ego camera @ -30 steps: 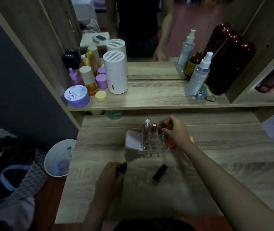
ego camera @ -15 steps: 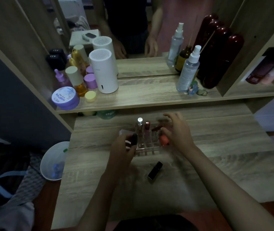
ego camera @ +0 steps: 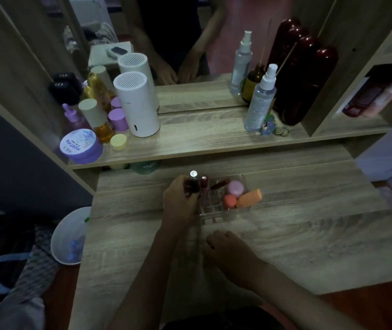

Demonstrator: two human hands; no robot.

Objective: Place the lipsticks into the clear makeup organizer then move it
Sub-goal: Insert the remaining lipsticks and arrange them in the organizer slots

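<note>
The clear makeup organizer (ego camera: 214, 211) stands on the wooden desk (ego camera: 309, 234). In its slots are a silver-capped tube (ego camera: 193, 174), a red lipstick (ego camera: 204, 181) and a tilted dark red lipstick (ego camera: 220, 183). My left hand (ego camera: 179, 203) is at the organizer's left side, shut on a black lipstick (ego camera: 193, 186) held upright over the slots. My right hand (ego camera: 229, 251) lies curled on the desk in front of the organizer, over a second black lipstick (ego camera: 211, 246) of which only a dark end shows.
A pink puff (ego camera: 235, 188), a coral puff (ego camera: 229, 201) and an orange sponge (ego camera: 249, 198) fill the organizer's right side. The shelf above carries a white cylinder (ego camera: 136, 106), jars (ego camera: 80, 146) and spray bottles (ego camera: 260, 101). A white bin (ego camera: 71, 236) sits left of the desk.
My left hand carried its black lipstick from the desk front up to the organizer's left slots. My right hand left the organizer and came down onto the lipstick lying on the desk.
</note>
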